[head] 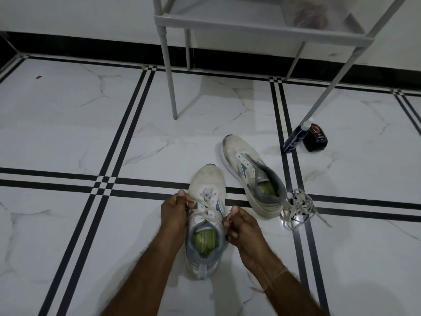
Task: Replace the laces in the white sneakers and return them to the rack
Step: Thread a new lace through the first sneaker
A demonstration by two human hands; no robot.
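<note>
In the head view, our left hand (176,210) and right hand (239,226) each pinch an end of the lace (208,201) threaded through the near sneaker (208,179) on the floor (68,133). Soft and limp, the lace is probably best held near its tips; the sneaker looks light.

Left hand (176,210): fingers curled, pinched the flat white shoelace (206,202).
Right hand (240,226): fingers curled, pinched the same shoelace.
Forearms: bare, extended forward.

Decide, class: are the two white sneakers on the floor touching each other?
Apart. The head view shows a strip of bare floor, black stripe included, between the nearer sneaker and the farther sneaker along their facing sides.
</note>
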